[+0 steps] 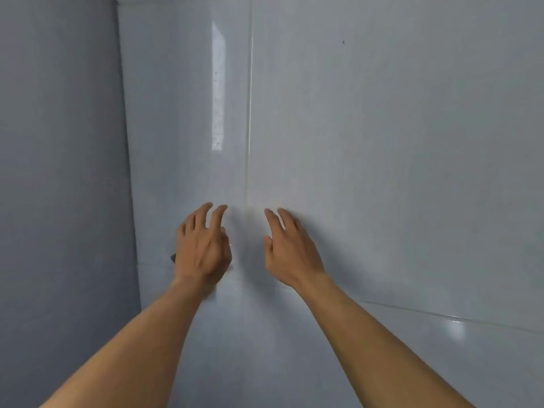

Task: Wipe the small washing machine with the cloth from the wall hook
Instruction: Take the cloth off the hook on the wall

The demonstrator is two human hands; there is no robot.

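Against the tiled wall (382,142): both hands raised.
Left hand (203,248): fingers spread, empty, hiding a small dark fitting (173,257), perhaps the hook.
Right hand (290,248): spread, empty.
Cloth, machine: unseen.

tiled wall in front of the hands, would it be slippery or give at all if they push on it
The tiled wall looks glossy, with bright reflections, so palms would probably slide. It looks rigid, so pushing likely moves nothing. Both the left hand and right hand are open and empty near the grout line.

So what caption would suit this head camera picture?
Both bare hands, left hand and right hand, reach empty toward a glossy tiled wall.
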